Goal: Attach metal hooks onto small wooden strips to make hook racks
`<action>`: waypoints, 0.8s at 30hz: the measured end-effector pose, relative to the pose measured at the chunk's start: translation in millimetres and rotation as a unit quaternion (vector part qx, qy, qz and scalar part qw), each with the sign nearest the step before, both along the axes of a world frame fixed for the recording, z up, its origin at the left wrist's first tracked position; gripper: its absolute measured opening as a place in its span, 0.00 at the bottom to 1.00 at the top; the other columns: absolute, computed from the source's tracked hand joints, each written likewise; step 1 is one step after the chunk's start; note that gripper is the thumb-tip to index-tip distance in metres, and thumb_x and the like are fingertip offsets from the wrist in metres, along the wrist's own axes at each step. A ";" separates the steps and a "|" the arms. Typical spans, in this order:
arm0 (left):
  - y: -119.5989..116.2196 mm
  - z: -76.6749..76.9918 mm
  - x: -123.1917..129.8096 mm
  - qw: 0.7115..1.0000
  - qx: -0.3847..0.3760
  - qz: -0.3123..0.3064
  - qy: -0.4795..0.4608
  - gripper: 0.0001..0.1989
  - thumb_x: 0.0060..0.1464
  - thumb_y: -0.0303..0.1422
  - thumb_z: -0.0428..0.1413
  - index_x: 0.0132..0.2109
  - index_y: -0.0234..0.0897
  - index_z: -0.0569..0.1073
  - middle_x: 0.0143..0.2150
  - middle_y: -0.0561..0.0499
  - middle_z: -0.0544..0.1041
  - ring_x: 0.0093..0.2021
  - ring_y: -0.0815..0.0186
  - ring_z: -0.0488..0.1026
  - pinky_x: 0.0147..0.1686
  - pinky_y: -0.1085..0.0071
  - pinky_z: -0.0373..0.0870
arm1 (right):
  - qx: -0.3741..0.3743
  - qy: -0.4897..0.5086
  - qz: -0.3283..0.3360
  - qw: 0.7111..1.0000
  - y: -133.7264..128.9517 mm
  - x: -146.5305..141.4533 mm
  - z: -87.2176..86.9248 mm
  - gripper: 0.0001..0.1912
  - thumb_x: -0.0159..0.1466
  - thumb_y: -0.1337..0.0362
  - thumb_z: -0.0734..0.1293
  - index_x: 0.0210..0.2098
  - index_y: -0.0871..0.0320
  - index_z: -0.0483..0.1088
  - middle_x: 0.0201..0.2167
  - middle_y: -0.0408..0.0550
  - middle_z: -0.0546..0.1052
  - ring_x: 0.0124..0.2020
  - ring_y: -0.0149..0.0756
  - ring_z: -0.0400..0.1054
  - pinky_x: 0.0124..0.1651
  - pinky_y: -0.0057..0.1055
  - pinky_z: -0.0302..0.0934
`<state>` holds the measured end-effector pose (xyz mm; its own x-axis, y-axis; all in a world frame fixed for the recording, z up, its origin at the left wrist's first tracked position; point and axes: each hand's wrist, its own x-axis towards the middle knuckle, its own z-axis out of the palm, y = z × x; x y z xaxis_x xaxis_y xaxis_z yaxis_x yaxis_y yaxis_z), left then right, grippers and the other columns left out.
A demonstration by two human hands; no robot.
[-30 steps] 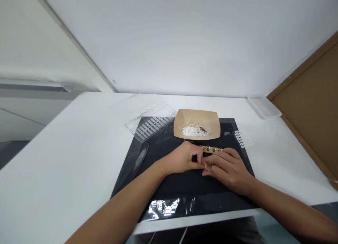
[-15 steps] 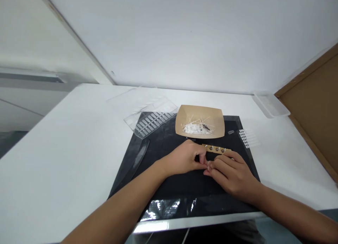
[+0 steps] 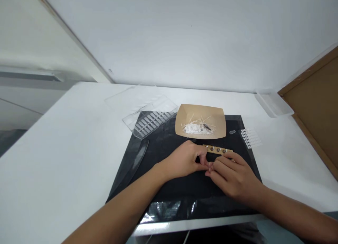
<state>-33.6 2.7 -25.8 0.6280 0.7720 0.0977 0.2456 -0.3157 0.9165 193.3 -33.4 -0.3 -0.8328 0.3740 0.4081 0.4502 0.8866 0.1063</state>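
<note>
Landmark = kraft paper tray, white shreds and a dark scrap inside. Left hand is just on the near side of the tray, right hand nearer and to its right. Both have fingers curled in, fingertips meeting in a pinch posture; can't tell whether a small piece sits between them, contact spot is too small and covered. Studded tan strip lies just beyond the fingertips, near side of the tray toward its right corner, dark round studs in a row with small white bits. Right hand's fingers overlap its right end; touching or just in front, can't tell. Handling guess: strip looks light and stiff; take it by the long edges or a bare end, keep off the studs, don't drag it or the white bits may shift. Loose clear nail tip, just right of the tray, looks thin, feather-light and slick, probably flexes or cracks if squeezed flat; pinch it by the side edges. White tab sheet is farther right of the tray, looks thin and floppy, likely sticky; lift by a corner. Clear tip box, rows of tips showing, is left of the tray; smooth plastic, grip by the rim.
</note>
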 end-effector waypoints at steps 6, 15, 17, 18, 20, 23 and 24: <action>0.4 1.1 0.5 1.000 0.002 0.002 -0.002 0.13 0.56 0.26 0.69 0.28 0.35 0.73 0.31 0.54 0.83 0.33 0.68 0.82 0.32 0.78 0.70 | 0.009 -0.001 -0.004 1.000 -1.2 -2.0 0.7 0.15 0.72 0.73 0.68 0.29 0.57 0.70 0.29 0.43 0.75 0.32 0.35 0.67 0.48 0.40 0.63; 0.1 1.6 0.8 1.000 0.013 0.015 0.023 0.13 0.54 0.25 0.70 0.28 0.34 0.73 0.30 0.54 0.83 0.31 0.69 0.80 0.31 0.78 0.68 | 0.004 0.012 -0.003 1.000 -1.1 -1.0 -2.4 0.14 0.72 0.74 0.68 0.30 0.57 0.70 0.29 0.43 0.76 0.33 0.35 0.69 0.55 0.40 0.64; 0.1 2.7 0.9 0.999 0.009 0.016 0.028 0.13 0.55 0.27 0.70 0.28 0.34 0.73 0.30 0.53 0.83 0.31 0.69 0.80 0.32 0.77 0.68 | 0.001 0.019 -0.002 1.000 -0.9 -0.9 -2.4 0.13 0.71 0.74 0.68 0.30 0.58 0.70 0.29 0.43 0.76 0.33 0.34 0.69 0.56 0.39 0.63; 0.1 3.5 0.9 0.999 0.005 0.015 0.029 0.14 0.55 0.27 0.70 0.28 0.34 0.73 0.30 0.53 0.83 0.31 0.68 0.80 0.32 0.77 0.68 | -0.001 0.025 0.001 1.000 -0.6 -0.8 -2.2 0.13 0.71 0.74 0.68 0.30 0.58 0.70 0.29 0.42 0.75 0.33 0.34 0.69 0.56 0.39 0.63; 0.2 5.3 1.0 1.000 0.000 0.012 0.028 0.14 0.56 0.29 0.69 0.28 0.35 0.72 0.31 0.52 0.83 0.32 0.68 0.80 0.32 0.77 0.68 | -0.009 0.040 0.002 0.999 0.4 -0.2 -1.4 0.14 0.72 0.73 0.68 0.29 0.58 0.70 0.29 0.41 0.75 0.33 0.33 0.68 0.58 0.40 0.63; 0.1 7.3 1.1 0.999 -0.004 0.012 0.032 0.15 0.56 0.29 0.70 0.28 0.35 0.72 0.31 0.52 0.83 0.32 0.67 0.80 0.32 0.76 0.69 | -0.022 0.057 0.004 0.998 2.5 1.9 -0.9 0.13 0.74 0.70 0.69 0.31 0.58 0.71 0.29 0.40 0.75 0.33 0.31 0.68 0.59 0.41 0.61; 0.0 7.5 1.2 0.999 -0.004 0.013 0.035 0.15 0.56 0.29 0.70 0.28 0.35 0.72 0.31 0.52 0.83 0.31 0.67 0.80 0.32 0.76 0.68 | -0.026 0.060 0.004 0.998 3.4 2.8 -1.3 0.13 0.74 0.70 0.69 0.31 0.58 0.71 0.29 0.40 0.75 0.33 0.31 0.69 0.60 0.41 0.61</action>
<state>-32.4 2.8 -18.4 0.6136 0.7882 0.0476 0.3173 -0.3013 0.8992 196.2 -30.0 -1.6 -0.7818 0.3911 0.4857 0.4505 0.8927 0.0064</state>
